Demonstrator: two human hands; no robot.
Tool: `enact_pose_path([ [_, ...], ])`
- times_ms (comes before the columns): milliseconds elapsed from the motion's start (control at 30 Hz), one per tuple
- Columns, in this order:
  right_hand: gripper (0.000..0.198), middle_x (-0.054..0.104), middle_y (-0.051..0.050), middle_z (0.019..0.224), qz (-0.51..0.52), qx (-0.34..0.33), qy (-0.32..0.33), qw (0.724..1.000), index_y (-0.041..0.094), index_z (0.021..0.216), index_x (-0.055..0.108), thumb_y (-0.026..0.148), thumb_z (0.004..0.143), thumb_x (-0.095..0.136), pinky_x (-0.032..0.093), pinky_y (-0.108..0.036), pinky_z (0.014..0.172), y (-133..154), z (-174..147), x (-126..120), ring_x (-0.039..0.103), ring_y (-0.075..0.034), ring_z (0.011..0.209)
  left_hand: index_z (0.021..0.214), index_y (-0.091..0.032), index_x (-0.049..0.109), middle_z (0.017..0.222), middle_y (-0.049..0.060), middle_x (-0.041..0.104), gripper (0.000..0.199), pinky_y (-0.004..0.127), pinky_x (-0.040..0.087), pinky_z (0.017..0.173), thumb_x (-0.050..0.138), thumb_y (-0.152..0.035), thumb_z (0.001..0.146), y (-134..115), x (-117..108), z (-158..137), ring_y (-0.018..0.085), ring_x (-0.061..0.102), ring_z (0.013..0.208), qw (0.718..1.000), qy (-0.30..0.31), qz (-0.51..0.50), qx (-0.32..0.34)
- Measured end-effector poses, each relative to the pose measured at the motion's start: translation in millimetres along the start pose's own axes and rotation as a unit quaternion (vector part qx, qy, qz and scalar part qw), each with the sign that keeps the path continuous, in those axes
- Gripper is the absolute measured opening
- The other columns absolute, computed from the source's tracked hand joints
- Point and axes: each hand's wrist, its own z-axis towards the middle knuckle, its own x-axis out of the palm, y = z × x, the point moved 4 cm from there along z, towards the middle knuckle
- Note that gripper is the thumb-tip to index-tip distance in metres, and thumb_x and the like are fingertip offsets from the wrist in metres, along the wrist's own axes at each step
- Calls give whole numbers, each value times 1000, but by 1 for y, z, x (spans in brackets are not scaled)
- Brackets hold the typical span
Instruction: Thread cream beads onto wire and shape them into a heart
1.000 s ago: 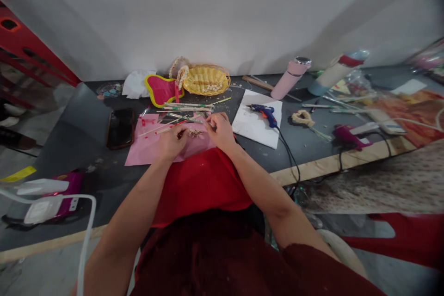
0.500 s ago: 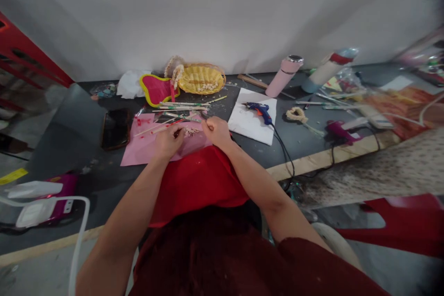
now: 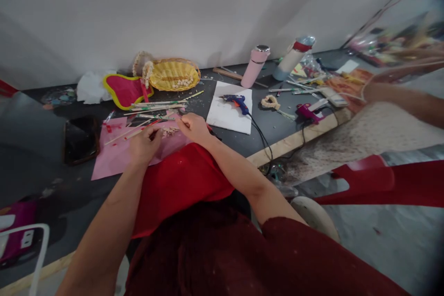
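Observation:
My left hand (image 3: 143,144) is closed in a pinch over the pink sheet (image 3: 110,153); what sits between its fingertips is too small to make out. Close to its fingers lies a small heap of cream-coloured bits (image 3: 169,132). On the other side of the heap, my right hand (image 3: 194,128) is wrapped around a tool, mostly hidden by the fist; a dark tip and a bit of red handle (image 3: 209,127) show. Thin sticks (image 3: 156,110) with green-patterned wrapping lie just beyond both hands. Red cloth (image 3: 180,171) covers my lap below.
Behind the sticks stand a yellow basket (image 3: 166,73) with cream pieces and a pink-and-yellow shape (image 3: 120,92). A blue glue gun (image 3: 237,101) rests on a white board (image 3: 222,118). Further right are bottles (image 3: 255,67) and another person's arm (image 3: 405,101). A phone (image 3: 81,139) lies left.
My view has swung to the right, so the table's things sit further left in the picture. Both hands stay closed beside the cream bits. The other person's arm has come into view.

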Motion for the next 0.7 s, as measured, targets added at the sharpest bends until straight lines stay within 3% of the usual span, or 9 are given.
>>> enact_pose_path([
  [100,41,47,1,63,2,8,-2,1000,22,62,38,39,99,38,34,-26,67,3,0,-1,45,-13,65,92,-23,72,84,2,74,27,27,44,67,54,-41,85,5,1,1,19,65,76,1000,0,-7,-8],
  [200,28,58,-2,74,-6,4,7,1000,21,82,53,41,98,41,40,-28,75,5,4,-10,52,-16,75,93,-22,72,83,3,74,28,27,44,68,53,-41,85,9,2,2,19,66,77,1000,5,-16,-26],
  [300,23,65,-8,103,-63,-1,25,998,18,111,56,32,95,46,42,-34,92,-9,5,-38,55,-22,100,92,-22,72,84,3,74,29,27,44,68,53,-43,85,9,0,2,19,66,77,1000,3,-6,-20],
  [367,27,62,-11,119,-127,45,24,991,18,116,57,24,94,43,39,-40,99,-37,1,-70,50,-25,112,92,-22,72,83,3,73,30,26,43,67,53,-43,86,7,0,2,19,66,77,1000,7,5,-10],
  [467,33,59,-16,121,-260,174,1,950,15,119,57,18,92,38,36,-47,100,-99,-18,-130,47,-30,115,93,-23,72,82,2,73,29,27,42,66,52,-44,86,4,1,2,19,65,76,1000,20,21,-2],
  [567,36,53,-19,127,-366,305,-1,879,12,121,57,18,90,42,38,-48,95,-160,-46,-178,42,-34,119,94,-25,72,87,1,74,27,27,42,67,53,-42,87,1,3,2,19,65,78,999,33,37,6],
  [633,37,51,-19,130,-399,360,25,843,11,124,56,21,91,42,40,-49,93,-188,-62,-194,40,-36,122,95,-26,72,90,1,74,26,27,42,68,53,-41,87,0,3,2,18,65,79,998,39,45,4],
  [700,39,50,-20,132,-413,382,45,826,11,126,54,26,90,48,40,-49,93,-206,-71,-199,39,-36,124,95,-26,72,92,1,74,25,27,42,68,53,-40,87,-1,3,2,18,65,80,998,43,50,-1],
])
